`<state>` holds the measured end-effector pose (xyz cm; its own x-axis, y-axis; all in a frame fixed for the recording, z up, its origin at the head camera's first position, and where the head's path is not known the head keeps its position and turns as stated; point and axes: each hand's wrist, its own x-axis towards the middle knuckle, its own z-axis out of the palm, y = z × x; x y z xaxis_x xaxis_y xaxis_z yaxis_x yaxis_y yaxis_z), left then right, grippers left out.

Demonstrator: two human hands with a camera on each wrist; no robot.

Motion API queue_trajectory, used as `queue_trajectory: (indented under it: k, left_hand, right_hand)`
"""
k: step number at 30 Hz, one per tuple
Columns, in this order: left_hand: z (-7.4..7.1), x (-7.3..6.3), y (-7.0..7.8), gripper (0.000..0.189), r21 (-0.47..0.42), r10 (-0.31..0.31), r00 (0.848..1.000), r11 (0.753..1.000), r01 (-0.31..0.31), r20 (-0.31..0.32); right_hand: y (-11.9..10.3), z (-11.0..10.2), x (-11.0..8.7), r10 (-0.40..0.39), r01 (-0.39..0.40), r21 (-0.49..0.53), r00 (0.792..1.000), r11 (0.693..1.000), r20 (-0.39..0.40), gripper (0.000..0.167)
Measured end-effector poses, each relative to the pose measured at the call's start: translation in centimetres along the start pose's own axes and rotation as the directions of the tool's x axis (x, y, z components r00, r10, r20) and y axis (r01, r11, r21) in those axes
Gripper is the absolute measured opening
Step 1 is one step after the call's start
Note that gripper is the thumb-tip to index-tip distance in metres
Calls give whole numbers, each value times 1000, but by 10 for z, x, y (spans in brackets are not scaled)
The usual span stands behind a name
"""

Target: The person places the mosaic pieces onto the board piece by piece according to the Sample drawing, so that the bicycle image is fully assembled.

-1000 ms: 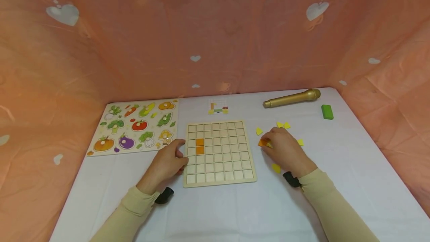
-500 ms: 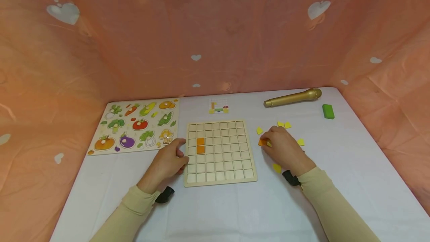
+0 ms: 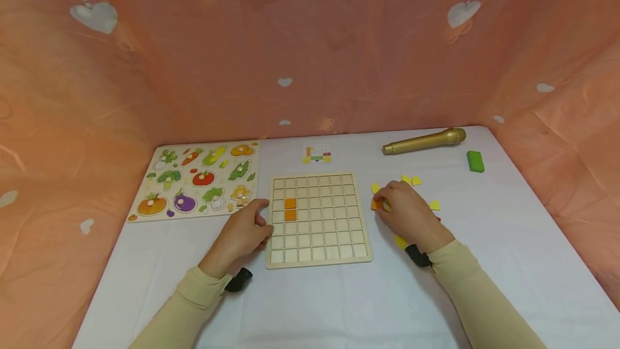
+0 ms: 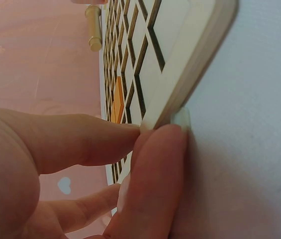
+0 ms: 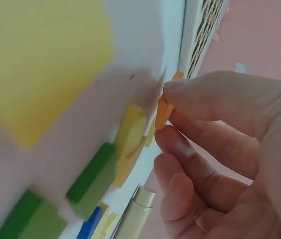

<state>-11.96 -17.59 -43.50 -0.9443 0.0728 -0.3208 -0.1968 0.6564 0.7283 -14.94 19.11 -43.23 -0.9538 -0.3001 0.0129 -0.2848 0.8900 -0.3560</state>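
My left hand (image 3: 239, 238) pinches the left edge of a wooden grid board (image 3: 317, 225) between thumb and a curled finger, as the left wrist view shows close up. Two orange square tiles (image 3: 290, 203) sit in the board, one above the other in its second column. Right of the board, my right hand (image 3: 410, 217) holds a small orange tile (image 5: 164, 112) between thumb and fingers, close over the table. Around that hand lie several yellow pieces (image 3: 435, 206). From the right wrist, green pieces (image 5: 93, 179) and a blue piece (image 5: 89, 224) show too, hidden under the hand in the head view.
A vegetable peg puzzle (image 3: 196, 182) lies to the left. Behind the board is a small pattern card (image 3: 317, 152). A gold microphone (image 3: 423, 141) and a green block (image 3: 476, 161) lie at the back right. An orange cloth (image 3: 310, 53) with hearts surrounds the table.
The right hand has edged slightly left with the orange tile, now overlapping a nearby yellow piece. The left hand keeps its place on the board. The head view has shifted a little.
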Motion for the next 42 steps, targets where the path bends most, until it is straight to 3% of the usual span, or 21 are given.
queue_trajectory:
  k: [7,14,23,30,42]
  left_hand:
    - [0,-1,0,66,-3,-9,1000,1000,9,-2]
    - [0,0,1,65,4,-3,1000,1000,3,-9]
    - [0,1,-1,65,7,3,1000,1000,-3,-6]
    - [-1,1,-1,64,9,10,1000,1000,-10,1]
    - [0,2,-1,65,1,6,1000,1000,-6,-2]
  right_hand:
    - [-16,2,10,-36,36,37,999,999,-5,14]
    - [-48,9,23,-78,77,46,997,996,20,20]
    - [-93,20,37,-218,217,59,976,974,17,17]
    - [-123,33,42,-281,277,83,959,957,31,15]
    - [-144,51,39,-339,333,74,937,940,80,17]
